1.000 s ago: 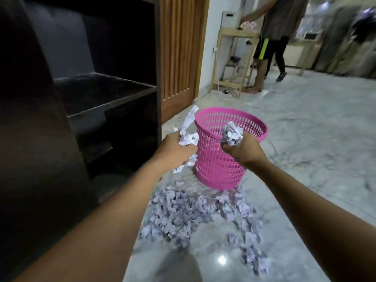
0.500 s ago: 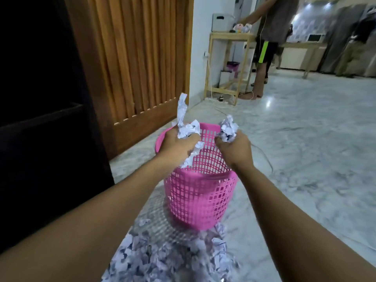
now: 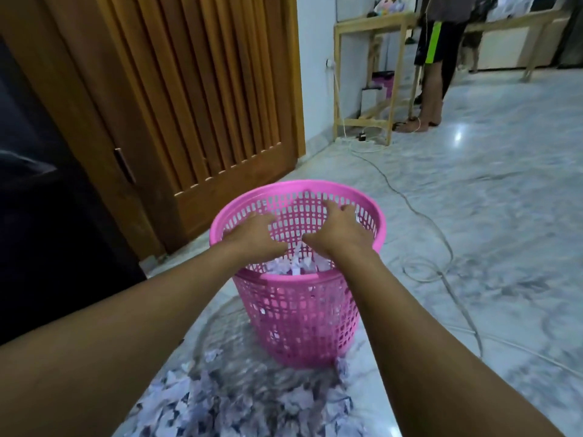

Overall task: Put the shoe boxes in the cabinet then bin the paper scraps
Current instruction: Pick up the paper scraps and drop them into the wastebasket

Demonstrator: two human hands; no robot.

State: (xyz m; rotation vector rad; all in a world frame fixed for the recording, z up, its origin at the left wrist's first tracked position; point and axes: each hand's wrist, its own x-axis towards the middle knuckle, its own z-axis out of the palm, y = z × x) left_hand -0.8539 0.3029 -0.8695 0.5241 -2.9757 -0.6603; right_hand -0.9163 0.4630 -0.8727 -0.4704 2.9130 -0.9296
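Hands: left hand [image 3: 257, 238], right hand [image 3: 342, 233] splayed, empty.
Risk: nudged pink plastic mesh bin [image 3: 299, 326] at 12 o'clock tips, spilling white paper scraps [image 3: 296, 266].

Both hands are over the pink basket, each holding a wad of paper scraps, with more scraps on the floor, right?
No: the head view shows left hand and right hand open and empty over the pink basket; scraps lie inside it, with more scraps on the floor.
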